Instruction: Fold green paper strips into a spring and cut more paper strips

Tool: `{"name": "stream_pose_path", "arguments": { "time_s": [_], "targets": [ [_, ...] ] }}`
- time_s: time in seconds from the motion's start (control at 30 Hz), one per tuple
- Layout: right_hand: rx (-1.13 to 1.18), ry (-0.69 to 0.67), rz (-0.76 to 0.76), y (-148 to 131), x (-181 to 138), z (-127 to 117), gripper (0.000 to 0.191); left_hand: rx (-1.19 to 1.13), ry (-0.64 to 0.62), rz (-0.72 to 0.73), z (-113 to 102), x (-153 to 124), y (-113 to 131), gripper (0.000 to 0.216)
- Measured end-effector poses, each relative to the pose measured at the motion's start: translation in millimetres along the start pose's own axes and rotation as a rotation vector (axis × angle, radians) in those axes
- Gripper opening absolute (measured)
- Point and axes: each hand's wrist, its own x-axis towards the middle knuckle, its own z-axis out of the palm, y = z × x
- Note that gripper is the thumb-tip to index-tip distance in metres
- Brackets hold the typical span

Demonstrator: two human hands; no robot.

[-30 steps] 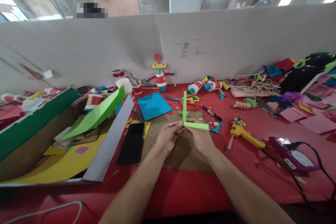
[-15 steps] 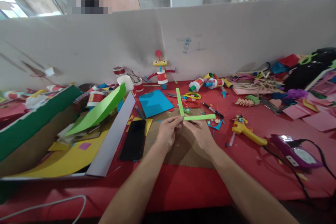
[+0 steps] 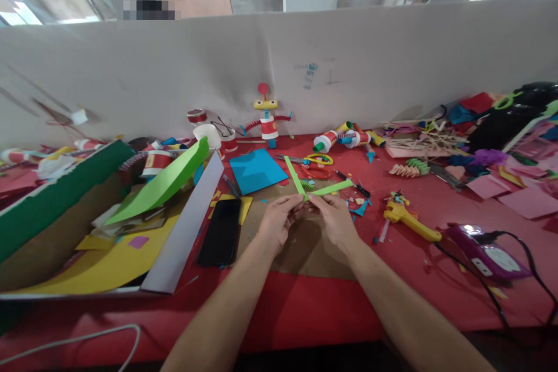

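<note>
Left hand (image 3: 279,220) and right hand (image 3: 335,218) fingertips both pinch the corner of our V-shaped, light-green paper strips (image 3: 295,174), above the flat brown cardboard sheet (image 3: 314,258); we'd keep edges flush, creasing firmly.

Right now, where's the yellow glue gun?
In the head view, the yellow glue gun lies on the red tabletop, to the right of the right hand and just left of the purple box.

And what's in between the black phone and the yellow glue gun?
In the head view, the left hand and the right hand are between the phone and the glue gun, pinching green paper strips over brown cardboard.
</note>
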Motion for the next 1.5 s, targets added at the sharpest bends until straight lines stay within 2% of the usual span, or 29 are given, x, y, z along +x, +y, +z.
{"name": "stream_pose_path", "arguments": {
  "time_s": [0.2,0.33,0.47,0.7,0.87,1.2,1.3,1.4,1.5],
  "targets": [
    [-0.246,0.056,-0.124,2.0,0.9,-4.5,0.031,0.049,-0.056,-0.028,1.5,-3.8,6.1,0.017],
    [-0.332,0.04,-0.157,-2.9,-0.3,-5.5,0.035,0.05,-0.051,-0.003,2.0,-3.6,5.7,0.013],
    [-0.454,0.004,-0.253,-8.8,-2.3,-6.6,0.038,0.055,-0.058,0.015,2.7,-4.2,4.5,0.013],
    [-0.473,-0.014,-0.261,-7.5,-1.5,-7.5,0.04,0.083,-0.06,0.049,0.9,-3.6,3.6,0.017],
    [-0.532,0.008,-0.327,-9.1,-2.7,-7.0,0.039,0.104,-0.076,0.049,0.0,-2.3,2.1,0.022],
    [-0.314,-0.009,-0.165,-6.5,-1.8,-3.3,0.035,0.082,-0.054,0.124,4.6,-4.1,-0.7,0.022],
    [-0.24,0.002,-0.132,-3.0,-2.8,0.0,0.031,0.049,-0.03,0.159,6.8,-2.5,-5.5,0.022],
    [-0.156,-0.042,-0.093,-0.3,-4.2,3.2,0.027,0.011,-0.009,0.213,8.8,-2.0,-9.1,0.022],
    [-0.135,-0.044,-0.092,-1.7,-4.5,3.5,0.02,-0.005,-0.029,0.213,8.8,-3.3,-7.8,0.022]
  ]
}}
